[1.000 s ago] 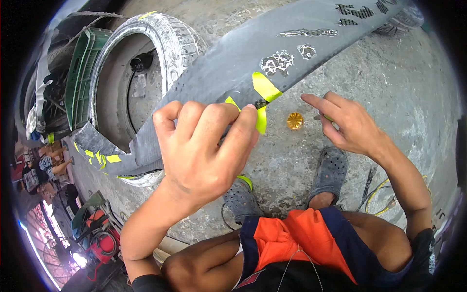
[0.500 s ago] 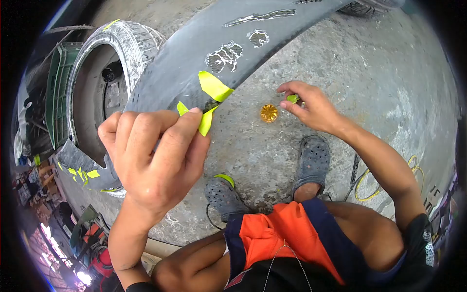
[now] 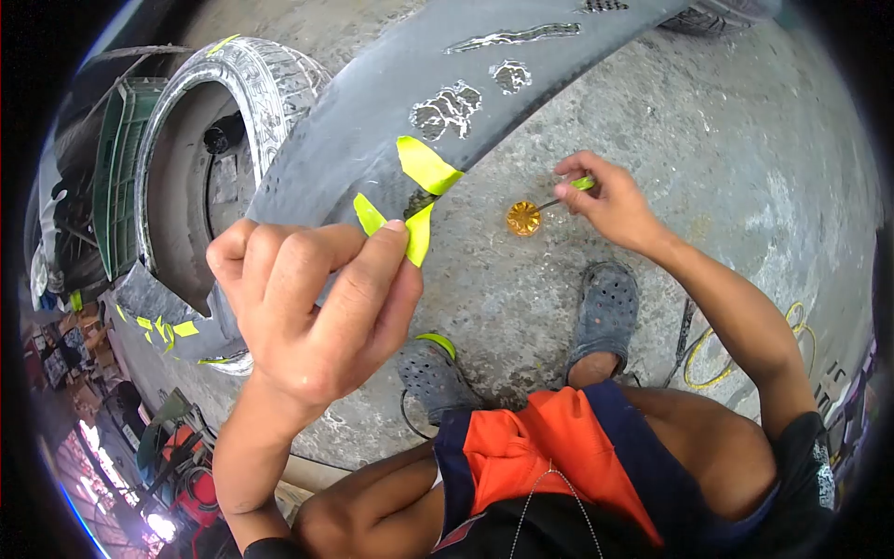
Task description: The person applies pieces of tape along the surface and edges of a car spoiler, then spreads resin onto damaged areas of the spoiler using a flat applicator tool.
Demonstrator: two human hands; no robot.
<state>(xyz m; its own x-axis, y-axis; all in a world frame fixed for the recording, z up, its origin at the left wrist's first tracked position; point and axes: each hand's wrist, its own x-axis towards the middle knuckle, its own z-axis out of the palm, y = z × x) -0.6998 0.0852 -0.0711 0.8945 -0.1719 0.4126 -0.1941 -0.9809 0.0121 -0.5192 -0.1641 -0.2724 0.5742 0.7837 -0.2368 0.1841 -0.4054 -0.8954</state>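
Observation:
My left hand (image 3: 317, 307) is closed in a pinch at the edge of a long grey panel (image 3: 372, 102), its fingertips on a yellow-green tape piece (image 3: 420, 235). Another tape flap (image 3: 426, 166) stands just above, beside a small dark patterned patch (image 3: 421, 199). Ragged white-edged patches (image 3: 447, 110) mark the panel's surface. My right hand (image 3: 610, 205) grips a thin tool with a green handle (image 3: 584, 183). The tool's dark tip reaches a small amber cup (image 3: 523, 219) on the floor.
A whitened tire (image 3: 270, 93) lies under the panel at the left, with a green crate (image 3: 126, 168) beyond it. My clog-covered feet (image 3: 607, 307) are on the concrete floor. A yellow cable (image 3: 694, 373) lies at the right. Red equipment (image 3: 197, 489) is at the lower left.
Over the last second the view has shifted. My right hand has brought the green-handled tool's tip to the amber cup, while my left hand keeps its pinch at the tape.

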